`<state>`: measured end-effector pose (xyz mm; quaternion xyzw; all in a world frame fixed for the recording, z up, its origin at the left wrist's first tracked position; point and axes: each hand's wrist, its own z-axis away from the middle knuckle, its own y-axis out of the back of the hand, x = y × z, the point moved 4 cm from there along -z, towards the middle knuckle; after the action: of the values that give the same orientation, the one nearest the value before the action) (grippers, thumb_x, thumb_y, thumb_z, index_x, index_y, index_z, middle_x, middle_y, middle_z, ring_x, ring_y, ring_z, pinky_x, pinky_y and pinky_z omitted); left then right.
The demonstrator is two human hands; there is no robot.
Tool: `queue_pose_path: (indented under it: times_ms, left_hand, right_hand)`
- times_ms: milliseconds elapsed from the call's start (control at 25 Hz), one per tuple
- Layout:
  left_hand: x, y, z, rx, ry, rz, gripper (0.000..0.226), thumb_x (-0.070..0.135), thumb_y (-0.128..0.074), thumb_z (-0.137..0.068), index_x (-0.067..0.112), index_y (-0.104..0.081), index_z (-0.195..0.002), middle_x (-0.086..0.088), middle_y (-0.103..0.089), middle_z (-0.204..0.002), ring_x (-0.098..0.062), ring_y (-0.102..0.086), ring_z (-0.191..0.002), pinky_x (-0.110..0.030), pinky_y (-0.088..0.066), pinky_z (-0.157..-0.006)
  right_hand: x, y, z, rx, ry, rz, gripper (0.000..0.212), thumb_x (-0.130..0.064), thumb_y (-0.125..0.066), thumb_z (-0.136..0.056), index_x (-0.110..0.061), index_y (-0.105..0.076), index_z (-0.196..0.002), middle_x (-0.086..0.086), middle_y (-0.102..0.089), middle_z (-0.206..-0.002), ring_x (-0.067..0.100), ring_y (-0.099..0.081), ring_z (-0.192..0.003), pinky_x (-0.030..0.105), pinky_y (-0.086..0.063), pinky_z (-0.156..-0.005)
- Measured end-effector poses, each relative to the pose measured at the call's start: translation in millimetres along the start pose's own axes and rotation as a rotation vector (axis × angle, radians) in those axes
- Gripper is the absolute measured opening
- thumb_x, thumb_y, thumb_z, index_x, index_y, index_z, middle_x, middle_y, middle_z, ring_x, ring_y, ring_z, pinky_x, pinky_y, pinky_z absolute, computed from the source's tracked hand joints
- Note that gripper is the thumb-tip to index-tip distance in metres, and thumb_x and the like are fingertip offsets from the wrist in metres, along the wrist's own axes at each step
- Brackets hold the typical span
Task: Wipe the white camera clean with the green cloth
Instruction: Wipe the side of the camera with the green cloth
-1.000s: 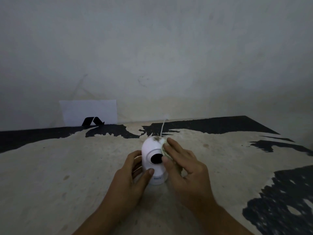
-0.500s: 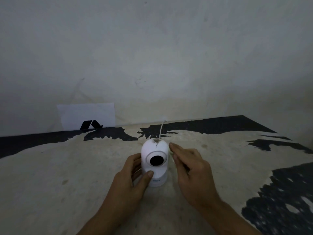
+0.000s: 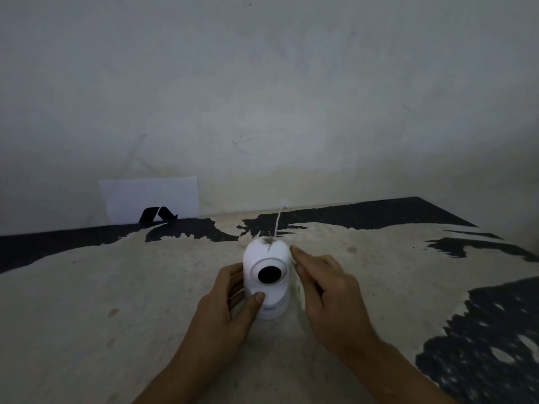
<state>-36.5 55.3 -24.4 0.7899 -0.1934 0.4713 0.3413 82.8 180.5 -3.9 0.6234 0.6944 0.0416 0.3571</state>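
The white camera [image 3: 267, 258] stands upright on the worn tabletop [image 3: 116, 287], its round black lens facing me and a dark smudge of dirt on its top. My left hand [image 3: 230, 307] grips its left side and base, thumb across the front. My right hand [image 3: 326, 290] is against the camera's right side, holding the pale green cloth [image 3: 298, 287]; only a thin edge of cloth shows under the fingers.
A thin white cable [image 3: 278, 221] runs from the camera's back toward the wall. A white card with a black mark [image 3: 150, 201] leans on the wall at back left. The table's peeling surface ends at dark edges on the right.
My right hand with the cloth slid off the camera's upper right face and down to its right side. The dirt on top is now uncovered. My left hand kept its hold.
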Motion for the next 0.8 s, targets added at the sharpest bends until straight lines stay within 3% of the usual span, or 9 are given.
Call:
queue_pose_path:
  times_ms: [120, 320, 400, 520, 640, 720, 800]
  left_hand:
    - [-2, 1, 1, 0.008, -0.007, 0.018, 0.049, 0.04, -0.062, -0.078, 0.037, -0.041, -0.122, 0.023, -0.055, -0.119, 0.015, -0.053, -0.104, -0.003, -0.046, -0.076]
    - [-1, 1, 0, 0.01, -0.017, 0.009, 0.053, 0.045, -0.062, -0.074, 0.037, -0.041, -0.122, 0.022, -0.056, -0.119, 0.009, -0.054, -0.106, -0.015, -0.049, -0.088]
    - [-3, 0, 0, 0.007, -0.022, 0.001, 0.054, 0.045, -0.061, -0.074, 0.036, -0.041, -0.124, 0.02, -0.056, -0.121, 0.006, -0.055, -0.107, -0.011, -0.048, -0.085]
    - [-5, 0, 0, 0.006, -0.024, 0.004, 0.054, 0.043, -0.061, -0.075, 0.035, -0.041, -0.124, 0.02, -0.055, -0.122, 0.008, -0.055, -0.106, -0.003, -0.047, -0.078]
    - [-4, -1, 0, 0.001, -0.027, 0.003, 0.048, 0.042, -0.061, -0.075, 0.04, -0.041, -0.119, 0.026, -0.053, -0.115, 0.017, -0.052, -0.102, 0.0, -0.045, -0.073]
    - [-3, 0, -1, 0.007, -0.027, -0.007, 0.05, 0.042, -0.061, -0.075, 0.04, -0.041, -0.12, 0.028, -0.053, -0.113, 0.017, -0.052, -0.101, 0.0, -0.045, -0.071]
    - [-3, 0, -1, 0.008, -0.026, -0.014, 0.052, 0.044, -0.061, -0.074, 0.038, -0.041, -0.122, 0.028, -0.052, -0.113, 0.018, -0.052, -0.1, 0.0, -0.044, -0.071]
  right_hand:
    - [9, -1, 2, -0.116, -0.063, -0.022, 0.032, -0.013, -0.053, -0.093, -0.017, -0.062, -0.123, 0.005, -0.072, -0.088, 0.009, -0.06, -0.072, 0.021, -0.049, -0.065]
    - [6, 10, -6, 0.053, -0.065, -0.078, 0.027, -0.01, -0.063, -0.089, -0.01, -0.067, -0.116, -0.008, -0.068, -0.104, -0.005, -0.06, -0.094, -0.001, -0.044, -0.078]
    - [3, 9, -5, 0.051, -0.048, -0.11, 0.024, -0.008, -0.064, -0.088, -0.009, -0.069, -0.111, -0.011, -0.068, -0.103, -0.01, -0.061, -0.091, 0.005, -0.049, -0.077]
    - [9, 2, 0, -0.127, -0.085, -0.094, 0.014, -0.007, -0.062, -0.088, -0.007, -0.074, -0.096, 0.003, -0.077, -0.086, 0.007, -0.066, -0.075, 0.022, -0.055, -0.063]
    - [18, 7, -4, -0.129, -0.165, -0.137, 0.015, -0.009, -0.069, -0.083, -0.013, -0.076, -0.097, -0.004, -0.076, -0.084, -0.004, -0.065, -0.073, 0.006, -0.049, -0.064]
    - [18, 10, -7, -0.103, -0.184, -0.158, 0.014, -0.008, -0.072, -0.081, -0.014, -0.077, -0.093, -0.012, -0.07, -0.078, -0.009, -0.064, -0.071, 0.004, -0.047, -0.064]
    - [16, 6, -5, -0.197, -0.143, -0.104, 0.011, -0.008, -0.069, -0.081, -0.014, -0.077, -0.087, -0.009, -0.071, -0.075, -0.003, -0.064, -0.068, 0.005, -0.046, -0.062]
